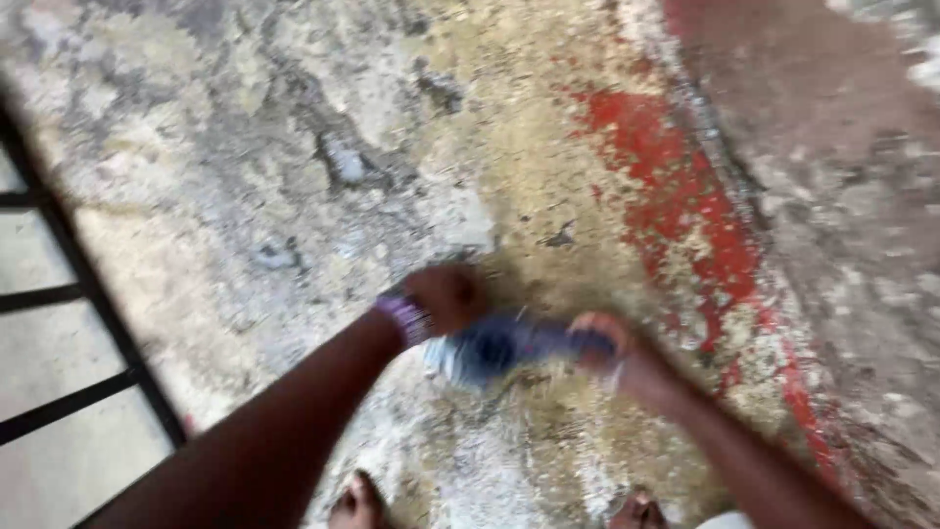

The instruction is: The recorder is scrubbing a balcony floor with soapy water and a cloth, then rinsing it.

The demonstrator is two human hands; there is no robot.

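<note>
The view is blurred by motion. A twisted roll of blue cloth [504, 345] stretches between my two hands, low over a rough, stained concrete floor [294, 167]. My left hand [446, 297] grips its left end; a purple band circles that wrist. My right hand [599, 345] grips the right end. Water or foam seems to whiten the floor under the cloth, though the blur makes that unsure.
A black metal railing [73, 294] runs along the left edge, with a paler surface beyond it. Worn red paint [676, 206] streaks the floor at right, beside a darker reddish strip. My bare toes [357, 504] show at the bottom.
</note>
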